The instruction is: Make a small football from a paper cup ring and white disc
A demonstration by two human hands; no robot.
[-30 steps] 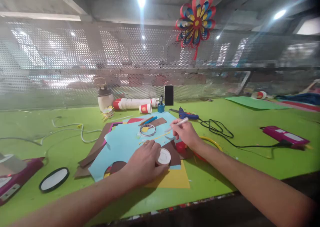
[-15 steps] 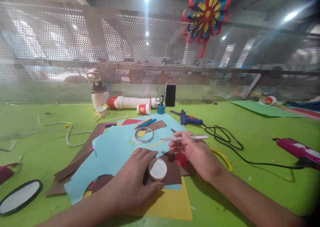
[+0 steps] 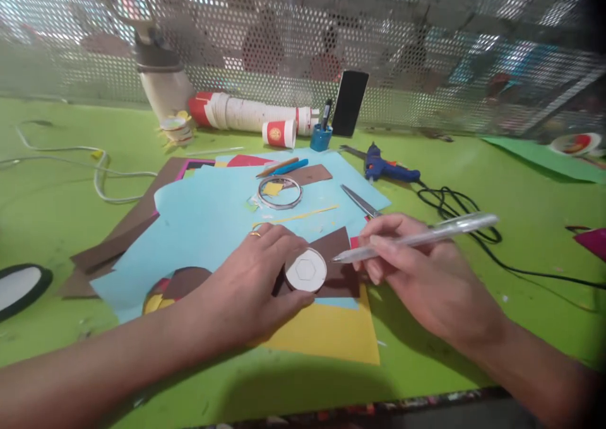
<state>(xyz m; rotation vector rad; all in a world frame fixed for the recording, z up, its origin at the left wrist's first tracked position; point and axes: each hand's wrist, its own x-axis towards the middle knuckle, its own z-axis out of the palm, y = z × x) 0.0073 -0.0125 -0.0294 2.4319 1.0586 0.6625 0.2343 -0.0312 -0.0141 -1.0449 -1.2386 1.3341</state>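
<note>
My left hand (image 3: 255,277) grips the edge of a thick round white disc (image 3: 307,271) with a hexagon drawn on top, its thumb at the near side. The disc lies on a piece of dark brown paper (image 3: 343,271). In my right hand (image 3: 421,265) is a clear pen (image 3: 440,228), pinched between thumb and fingers. Its tip points left, just right of the disc; whether it touches the brown paper I cannot tell. Scissors (image 3: 360,200) lie partly hidden behind my right hand. Yellow paper (image 3: 326,334) and a large light blue sheet (image 3: 213,208) are underneath.
A silver ring (image 3: 260,200) and two pencils or markers (image 3: 290,167) lie on the blue sheet. Behind stand a phone (image 3: 350,104), a blue pen pot (image 3: 320,139), a paper cup (image 3: 279,134) and a spray bottle (image 3: 163,85). A blue glue gun (image 3: 388,169) trails a black cord at right.
My view has tipped downward and closer. The pen in my right hand has come nearer, from over the blue sheet to beside the disc. My left hand keeps its hold.
</note>
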